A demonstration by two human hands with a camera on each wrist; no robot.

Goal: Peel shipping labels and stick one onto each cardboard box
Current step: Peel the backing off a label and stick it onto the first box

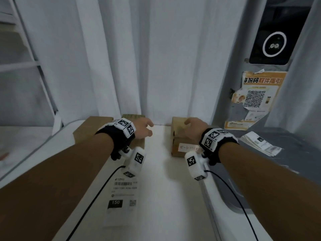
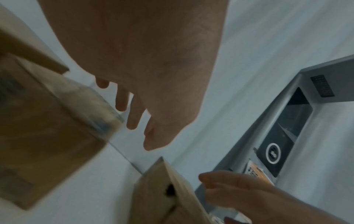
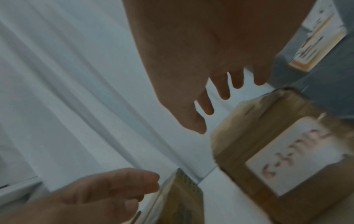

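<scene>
Both bare hands hover over the far end of a white table (image 1: 161, 197), holding nothing. My left hand (image 1: 147, 130) (image 2: 145, 134), fingers relaxed, is above the right end of a plain cardboard box (image 1: 86, 131) (image 2: 47, 128); a second printed box (image 1: 132, 117) peeks out behind it. My right hand (image 1: 190, 126) (image 3: 203, 119), also relaxed, hangs over another cardboard box (image 1: 178, 143) (image 3: 249, 133) that carries a white sticker with red handwriting (image 1: 188, 147) (image 3: 293, 159). One printed shipping label (image 1: 122, 193) lies flat on the table near me.
A stack of shipping labels (image 1: 260, 144) sits on a grey counter (image 1: 286, 153) to the right. A grey machine with a dark screen (image 1: 271, 40) and an orange QR poster (image 1: 255, 100) stands behind it. White curtains (image 1: 156, 58) close the back. Wrist-camera cables trail over the table.
</scene>
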